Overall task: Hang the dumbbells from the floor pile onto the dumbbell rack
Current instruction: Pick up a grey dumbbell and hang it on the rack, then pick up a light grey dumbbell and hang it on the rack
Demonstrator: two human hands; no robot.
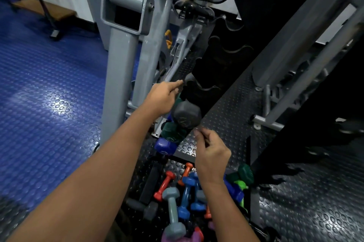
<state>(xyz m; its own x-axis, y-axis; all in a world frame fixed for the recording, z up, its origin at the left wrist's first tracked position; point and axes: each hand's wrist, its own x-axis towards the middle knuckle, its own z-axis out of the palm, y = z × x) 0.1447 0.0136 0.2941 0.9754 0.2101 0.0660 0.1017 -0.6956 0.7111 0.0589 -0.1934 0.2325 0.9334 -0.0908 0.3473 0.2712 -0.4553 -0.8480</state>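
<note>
A dark grey hex dumbbell (187, 114) lies across a cradle of the black dumbbell rack (216, 68). My left hand (162, 98) is closed around its handle, and its far head shows just past my fingertips. My right hand (211, 152) hovers just below the near head with its fingers curled together and nothing in them. Below on the rack sit a green dumbbell (173, 132) and a blue dumbbell (164, 146). The floor pile (183, 192) lies under my right forearm, with several red, blue, grey, green and purple dumbbells.
A grey machine frame (126, 44) stands right beside the rack on the left. Another grey frame (295, 54) slants on the right. The floor is blue studded rubber (49, 94) on the left and black studded rubber (305, 202) on the right.
</note>
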